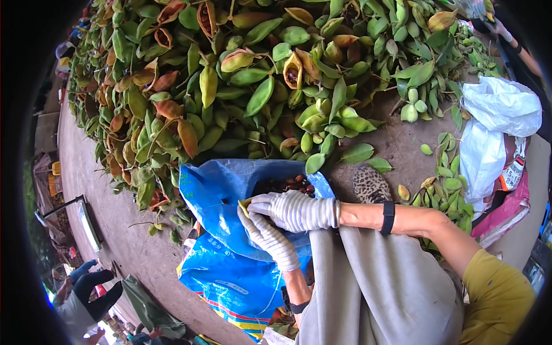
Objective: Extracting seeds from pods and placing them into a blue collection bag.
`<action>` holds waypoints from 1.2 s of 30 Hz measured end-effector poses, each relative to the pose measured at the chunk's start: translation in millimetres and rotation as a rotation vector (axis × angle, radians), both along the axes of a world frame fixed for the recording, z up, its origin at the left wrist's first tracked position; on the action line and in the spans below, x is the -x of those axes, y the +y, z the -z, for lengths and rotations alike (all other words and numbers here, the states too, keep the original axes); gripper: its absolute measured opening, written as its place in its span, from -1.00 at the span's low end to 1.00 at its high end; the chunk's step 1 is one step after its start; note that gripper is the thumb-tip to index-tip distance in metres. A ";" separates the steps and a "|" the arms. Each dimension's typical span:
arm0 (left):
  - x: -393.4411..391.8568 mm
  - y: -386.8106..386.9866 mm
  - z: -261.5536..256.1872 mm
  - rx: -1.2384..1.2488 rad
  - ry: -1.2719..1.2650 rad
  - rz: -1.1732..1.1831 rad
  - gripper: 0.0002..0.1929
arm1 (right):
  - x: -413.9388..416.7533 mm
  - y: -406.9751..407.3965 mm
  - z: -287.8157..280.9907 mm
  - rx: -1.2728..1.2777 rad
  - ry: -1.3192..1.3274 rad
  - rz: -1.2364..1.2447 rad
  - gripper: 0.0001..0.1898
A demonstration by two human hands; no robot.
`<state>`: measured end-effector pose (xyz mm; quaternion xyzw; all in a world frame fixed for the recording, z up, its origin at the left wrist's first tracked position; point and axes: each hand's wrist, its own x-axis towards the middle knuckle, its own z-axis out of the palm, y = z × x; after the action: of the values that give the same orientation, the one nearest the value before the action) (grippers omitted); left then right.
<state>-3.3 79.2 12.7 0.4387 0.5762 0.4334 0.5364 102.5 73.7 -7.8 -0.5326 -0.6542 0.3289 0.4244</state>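
Observation:
My right hand [297, 210], in a striped knit glove, reaches across from the right over the open mouth of a blue woven-plastic sack [207, 185]. My left hand [271, 241], gloved alike, comes up from below and meets it. Between the fingertips of both hands is a small yellowish seed pod [244, 205], mostly covered by the gloves. Dark reddish-brown seeds [284, 185] lie inside the sack, just beyond my right hand. A large heap of green and reddish pods [207, 86] rises in front of the sack, some split open.
A leopard-print shoe [371, 183] rests on the concrete floor [129, 250] beside the sack. White plastic sacks [496, 112] and loose pods lie at right. Another person's gloved hand [500, 30] shows at upper right. More people [86, 297] are at lower left, near a green sack [151, 306].

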 end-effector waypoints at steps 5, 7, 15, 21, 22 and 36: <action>18.1 9.6 13.9 0.014 0.021 0.113 -0.55 | -17.9 9.9 8.2 0.116 -0.024 -0.201 -0.46; 24.0 11.3 14.8 0.130 0.007 0.139 -0.53 | -17.0 17.0 6.4 0.158 -0.055 -0.235 -0.47; 25.7 17.5 18.1 0.201 -0.070 0.076 -0.53 | -20.1 45.2 -2.6 0.429 -0.171 -0.365 -0.59; 14.0 38.0 18.4 0.065 0.085 0.208 -0.49 | 3.4 29.3 46.5 0.345 0.319 -0.141 -0.64; 11.9 42.4 20.1 0.090 0.028 0.179 -0.50 | 8.4 25.7 49.2 0.283 0.519 -0.029 -0.67; 32.2 81.5 -3.4 0.397 -0.663 0.023 -0.52 | -126.8 32.3 -27.4 -0.344 -0.496 0.374 -0.76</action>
<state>-35.5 160.7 16.1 0.1689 0.4389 0.4257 0.7731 229.3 106.0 19.7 -0.6276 -0.6745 -0.0089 0.3888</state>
